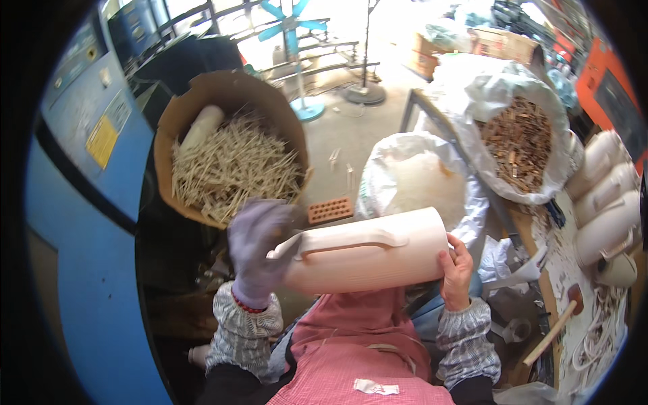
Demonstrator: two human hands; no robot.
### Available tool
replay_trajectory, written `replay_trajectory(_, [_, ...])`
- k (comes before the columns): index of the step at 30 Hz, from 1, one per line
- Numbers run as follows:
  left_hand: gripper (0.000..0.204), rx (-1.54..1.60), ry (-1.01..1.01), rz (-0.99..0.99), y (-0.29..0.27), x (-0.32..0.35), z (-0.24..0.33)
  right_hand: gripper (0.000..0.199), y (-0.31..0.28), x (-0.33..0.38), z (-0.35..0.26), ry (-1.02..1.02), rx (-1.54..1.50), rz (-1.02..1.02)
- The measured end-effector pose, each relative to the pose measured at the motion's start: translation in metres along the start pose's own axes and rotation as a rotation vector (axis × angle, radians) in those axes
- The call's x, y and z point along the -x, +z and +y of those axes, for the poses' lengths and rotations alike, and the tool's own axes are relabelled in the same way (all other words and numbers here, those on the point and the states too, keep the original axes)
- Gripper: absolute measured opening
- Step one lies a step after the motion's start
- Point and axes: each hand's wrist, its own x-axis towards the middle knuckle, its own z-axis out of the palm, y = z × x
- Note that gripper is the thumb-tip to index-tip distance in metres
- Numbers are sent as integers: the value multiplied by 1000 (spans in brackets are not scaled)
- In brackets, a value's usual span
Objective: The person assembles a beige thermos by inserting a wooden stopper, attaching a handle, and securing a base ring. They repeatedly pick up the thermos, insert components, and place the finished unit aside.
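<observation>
A pale pink plastic jug body (364, 260) with a long moulded handle along its side lies sideways in front of me, above my apron. My bare right hand (457, 273) is closed on its right end, with the thumb on the near side and the fingers round the rim. At its left end is my left hand (258, 250) in a grey-purple glove, smeared by motion. A dark grey patch lies between that glove and the jug's end; I cannot make out whether it is part of the glove or a tool.
A large cardboard drum (162, 148) of thin pale plastic scraps stands ahead left, beside a blue machine (94, 263). White sacks (370, 177) stand ahead, one filled with brown pieces (520, 145). A perforated brick (330, 210) lies on the floor. Several similar jugs (611, 219) and a wooden-handled tool (550, 334) are on the right bench.
</observation>
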Motion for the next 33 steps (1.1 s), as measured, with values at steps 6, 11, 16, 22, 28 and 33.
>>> replay_trajectory(6, [70,1072,-1077,180,33,104,-13,34,-51,46,24,-2,-252,279])
replay_trajectory(11, [47,755,-704,199,-6,22,-33,30,-2,65,79,69,-122,54])
replay_trajectory(16, [24,92,-373,-49,-12,-7,-45,16,-27,-9,104,71,356,-174])
replay_trajectory(22, [24,477,-587,-280,-13,-20,-66,17,-95,-155,178,-174,908,104])
replay_trajectory(28, [21,556,-555,-245,-23,3,-90,15,-82,-201,218,-257,1476,9])
replay_trajectory(33, [43,218,-409,54,-13,-60,-81,8,-118,-186,198,-207,991,16])
